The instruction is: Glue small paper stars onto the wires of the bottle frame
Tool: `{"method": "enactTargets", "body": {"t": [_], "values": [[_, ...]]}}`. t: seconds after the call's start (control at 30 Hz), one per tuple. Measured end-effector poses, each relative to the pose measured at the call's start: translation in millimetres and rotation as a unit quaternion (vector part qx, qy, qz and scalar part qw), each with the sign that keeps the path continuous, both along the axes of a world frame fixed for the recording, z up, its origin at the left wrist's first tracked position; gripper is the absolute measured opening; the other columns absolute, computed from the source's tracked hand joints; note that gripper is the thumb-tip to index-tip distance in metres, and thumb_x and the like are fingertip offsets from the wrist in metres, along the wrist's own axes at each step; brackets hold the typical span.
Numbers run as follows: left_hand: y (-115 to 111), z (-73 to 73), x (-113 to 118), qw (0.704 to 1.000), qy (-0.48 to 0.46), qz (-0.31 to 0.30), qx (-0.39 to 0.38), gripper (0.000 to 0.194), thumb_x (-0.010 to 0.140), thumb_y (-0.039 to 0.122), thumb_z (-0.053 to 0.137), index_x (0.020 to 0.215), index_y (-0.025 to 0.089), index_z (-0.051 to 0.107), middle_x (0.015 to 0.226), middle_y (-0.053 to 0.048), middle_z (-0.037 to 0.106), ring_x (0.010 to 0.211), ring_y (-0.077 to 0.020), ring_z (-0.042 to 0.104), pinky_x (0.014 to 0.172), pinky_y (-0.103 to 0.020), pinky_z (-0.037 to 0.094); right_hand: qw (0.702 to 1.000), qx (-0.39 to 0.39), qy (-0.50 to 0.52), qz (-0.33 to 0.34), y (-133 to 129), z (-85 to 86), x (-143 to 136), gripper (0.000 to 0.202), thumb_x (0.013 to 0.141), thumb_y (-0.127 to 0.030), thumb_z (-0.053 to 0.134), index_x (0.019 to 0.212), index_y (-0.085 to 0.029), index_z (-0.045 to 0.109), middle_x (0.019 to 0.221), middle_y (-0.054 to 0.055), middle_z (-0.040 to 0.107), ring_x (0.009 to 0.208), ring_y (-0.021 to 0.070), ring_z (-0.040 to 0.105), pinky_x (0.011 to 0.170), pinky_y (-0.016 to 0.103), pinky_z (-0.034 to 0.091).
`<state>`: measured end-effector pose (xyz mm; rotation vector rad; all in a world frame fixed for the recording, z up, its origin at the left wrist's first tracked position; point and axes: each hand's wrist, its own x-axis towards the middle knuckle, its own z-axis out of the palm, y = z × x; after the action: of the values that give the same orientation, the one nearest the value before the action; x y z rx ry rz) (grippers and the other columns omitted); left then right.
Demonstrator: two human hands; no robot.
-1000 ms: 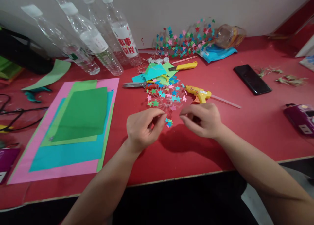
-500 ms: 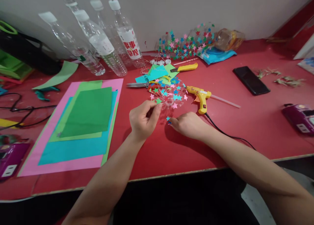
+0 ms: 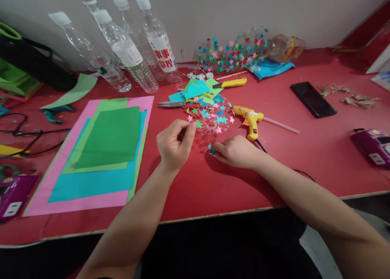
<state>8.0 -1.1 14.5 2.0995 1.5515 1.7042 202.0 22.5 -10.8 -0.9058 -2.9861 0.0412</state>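
My left hand (image 3: 176, 144) is closed in a pinch, thumb against the curled index finger. Whatever it grips, if anything, is too small to make out. Just beyond its thumb lies a clear plastic bottle piece (image 3: 211, 125) covered with small paper stars in pink, blue and green. My right hand (image 3: 239, 151) hovers low over the red table (image 3: 195, 189), fingers pressed together on a small blue paper star (image 3: 212, 152). Another light-blue star (image 3: 209, 146) shows close to those fingertips. A yellow glue gun (image 3: 251, 118) rests just behind the right hand, a clear stick protruding from its back.
Coloured paper sheets (image 3: 108, 137) are stacked at left, with plastic bottles (image 3: 163, 47) behind. Scissors (image 3: 172, 104), a yellow cutter (image 3: 234, 83) and paper scraps (image 3: 195, 89) lie mid-table. A star-covered clear bottle (image 3: 231, 53) lies near the wall; a phone (image 3: 313, 99) is at right.
My left hand has drawn back slightly to the left, away from the bottle piece. My right hand's fingers have shifted a little around the blue star.
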Motion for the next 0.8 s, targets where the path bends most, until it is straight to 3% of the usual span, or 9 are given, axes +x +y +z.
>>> {"method": "enactTargets", "body": {"t": [0.07,0.3,0.5,0.67,0.8], "values": [[-0.7,-0.6,0.6,1.000,0.004,-0.005,-0.003,0.026,0.090,0.028,0.057,0.067,0.019,0.054,0.051,0.005,0.049,0.043,-0.0057,0.043,0.045,-0.020,0.034,1.000,-0.004,0.003,-0.008,0.7,0.3,0.3,0.032,0.098,-0.035,0.035,0.092,-0.015,0.060,0.059,0.002,0.060,0.048,0.0111,0.038,0.054,0.032,0.011],[-1.2,-3.1,1.8,1.000,0.007,-0.019,-0.003,0.024,0.090,0.025,0.059,0.067,0.018,0.054,0.051,0.006,0.047,0.043,-0.0053,0.041,0.045,-0.020,0.033,1.000,0.006,-0.029,0.008,-0.8,-1.3,-1.9,0.035,0.099,-0.022,0.030,0.081,-0.015,0.060,0.057,0.002,0.057,0.046,0.0102,0.031,0.054,0.033,0.010],[-2.3,-1.7,3.6,1.000,0.009,-0.026,0.001,0.025,0.090,0.023,0.059,0.066,0.018,0.053,0.051,0.006,0.047,0.044,-0.0049,0.040,0.045,-0.020,0.032,1.000,0.010,-0.012,-0.002,-2.3,-1.2,-4.0,0.036,0.098,-0.022,0.029,0.079,-0.015,0.059,0.056,0.001,0.055,0.046,0.0102,0.027,0.053,0.032,0.011],[-3.3,-3.1,4.5,0.999,0.005,-0.030,-0.017,0.024,0.090,0.024,0.058,0.067,0.019,0.054,0.051,0.006,0.048,0.043,-0.0059,0.042,0.045,-0.021,0.034,0.999,0.001,0.020,-0.025,-3.5,-0.9,-6.6,0.033,0.095,-0.024,0.030,0.083,-0.014,0.060,0.055,0.002,0.055,0.046,0.0107,0.031,0.053,0.031,0.012],[-4.2,-1.7,5.1,0.999,0.007,-0.030,-0.027,0.024,0.090,0.025,0.058,0.067,0.019,0.055,0.051,0.005,0.049,0.044,-0.0065,0.043,0.047,-0.021,0.035,0.992,-0.044,0.079,-0.083,-3.5,-0.7,-7.3,0.034,0.094,-0.028,0.032,0.091,-0.013,0.063,0.058,0.004,0.059,0.048,0.0116,0.037,0.052,0.029,0.016]]}}
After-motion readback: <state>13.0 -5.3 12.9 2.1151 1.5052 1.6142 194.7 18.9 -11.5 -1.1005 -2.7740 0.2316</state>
